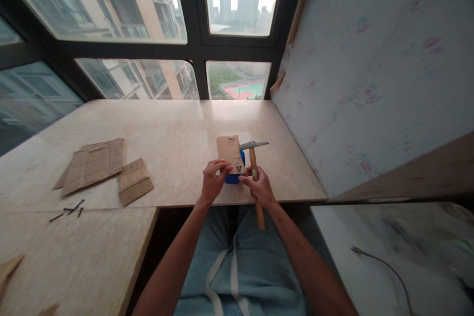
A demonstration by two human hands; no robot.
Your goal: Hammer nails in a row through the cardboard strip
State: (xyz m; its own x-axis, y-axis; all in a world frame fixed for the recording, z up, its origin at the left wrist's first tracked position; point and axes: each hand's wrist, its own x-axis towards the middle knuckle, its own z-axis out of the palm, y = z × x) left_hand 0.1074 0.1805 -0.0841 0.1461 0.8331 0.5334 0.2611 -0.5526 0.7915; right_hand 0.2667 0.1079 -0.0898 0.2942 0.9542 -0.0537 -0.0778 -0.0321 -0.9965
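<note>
My right hand (262,187) is wrapped around the wooden handle of a hammer (253,157), its metal head pointing away from me. The thumb and forefinger of that hand reach to the edge of a blue object (232,179), mostly hidden under a small piece of cardboard (226,146). A few dark nails (239,168) stand in the cardboard near its front right corner. My left hand (214,180) is at the cardboard's front left, thumb and fingertips pinched together over it. Whatever those fingertips hold is too small to make out.
Flat cardboard sheets (98,163) and a folded cardboard piece (135,181) lie left on the stone-patterned counter (177,133). Several loose nails (74,206) rest near its front left. Windows are ahead, a papered wall right. A cable (385,261) lies on the white surface at lower right.
</note>
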